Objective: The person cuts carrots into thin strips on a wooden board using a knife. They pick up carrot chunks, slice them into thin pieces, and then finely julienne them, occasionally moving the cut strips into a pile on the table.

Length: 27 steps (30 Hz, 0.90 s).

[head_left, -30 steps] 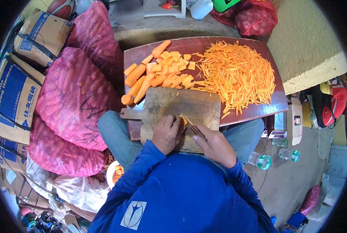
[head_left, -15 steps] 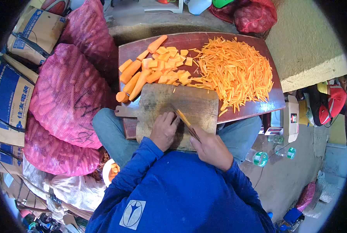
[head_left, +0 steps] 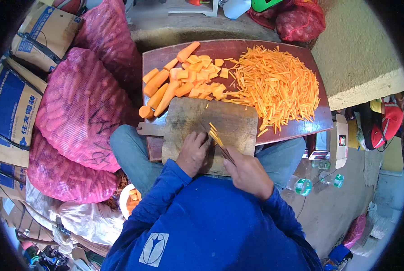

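Observation:
My right hand (head_left: 248, 174) is closed round the handle of a knife (head_left: 225, 153), its blade pointing up and left over the wooden cutting board (head_left: 238, 119). Several thin carrot strips (head_left: 215, 134) lie along the blade. Close to the blade's left side, my left hand (head_left: 193, 153) presses on the board with fingers curled together; whatever is under them is hidden. Beyond the board, cut carrot chunks (head_left: 197, 74) and whole peeled carrots (head_left: 165, 97) lie at the left. A large heap of carrot strips (head_left: 276, 86) rises at the right.
A dark red table (head_left: 297, 128) bears the carrots, with the board overlapping its near edge. Mesh sacks of carrots (head_left: 80, 108) and cardboard boxes (head_left: 12, 108) stand at the left. A white bucket (head_left: 126, 198) holds carrot pieces. Plastic bottles (head_left: 301, 185) lie on the floor at right.
The carrot strips beside the blade have spread apart slightly. Both hands stay in nearly the same place on the board, and the whole view has shifted a little.

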Available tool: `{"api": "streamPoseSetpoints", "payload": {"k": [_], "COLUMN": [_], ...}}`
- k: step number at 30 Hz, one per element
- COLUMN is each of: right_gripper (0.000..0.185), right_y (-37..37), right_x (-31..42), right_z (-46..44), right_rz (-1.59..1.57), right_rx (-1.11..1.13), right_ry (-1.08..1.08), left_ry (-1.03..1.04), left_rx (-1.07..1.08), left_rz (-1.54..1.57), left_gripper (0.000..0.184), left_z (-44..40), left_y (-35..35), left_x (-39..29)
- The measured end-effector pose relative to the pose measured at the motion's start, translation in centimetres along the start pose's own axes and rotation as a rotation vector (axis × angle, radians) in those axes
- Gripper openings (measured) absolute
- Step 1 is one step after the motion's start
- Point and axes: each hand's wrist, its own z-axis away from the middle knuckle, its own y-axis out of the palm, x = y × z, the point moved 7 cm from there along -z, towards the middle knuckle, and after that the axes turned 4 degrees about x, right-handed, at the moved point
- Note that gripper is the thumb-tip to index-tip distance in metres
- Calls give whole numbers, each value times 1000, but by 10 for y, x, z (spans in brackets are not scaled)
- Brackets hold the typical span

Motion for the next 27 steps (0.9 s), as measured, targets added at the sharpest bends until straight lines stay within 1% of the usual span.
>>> {"api": "streamPoseSetpoints", "payload": {"k": [2, 5, 7, 9, 12, 14, 17, 20, 22, 24, 26, 27], "right_gripper": [37, 36, 39, 37, 33, 32, 36, 34, 32, 31, 30, 33], "right_y": [0, 8, 11, 6, 1, 3, 9, 5, -3, 5, 10, 11], "right_x": [3, -2, -7, -2, 6, 5, -6, -2, 4, -1, -4, -6], "right_z": [6, 1, -14, -13, 1, 1, -13, -19, -2, -3, -10, -21], "right_rz": [-3, 0, 42, 23, 4, 7, 30, 22, -52, -44, -36, 4], "right_rx": [1, -20, 35, 34, 31, 8, -4, 12, -31, -35, -47, -19], "right_ry": [-10, -4, 73, 59, 26, 5, 27, -2, -24, -28, -24, 6], "left_ry": [-55, -58, -54, -43, -89, -69, -41, -45, -48, -51, -48, -50], "left_rx": [1, -26, -55, -83, -137, -94, -41, 27, 24, 19, -4, -6], "left_rz": [132, 120, 143, 158, 231, 169, 134, 193, 213, 239, 250, 252], "left_gripper": [51, 49, 48, 46, 44, 47, 52, 57, 56, 54, 49, 49], "left_z": [2, 1, 0, -3, 1, 2, 4, 5, 7, 7, 5, 6], "left_y": [1, -1, -2, -6, -9, -1, -4, -4, -1, 0, -4, -2], "left_x": [5, 3, 2, 2, 3, 5, 6, 8, 12, 13, 10, 9]}}
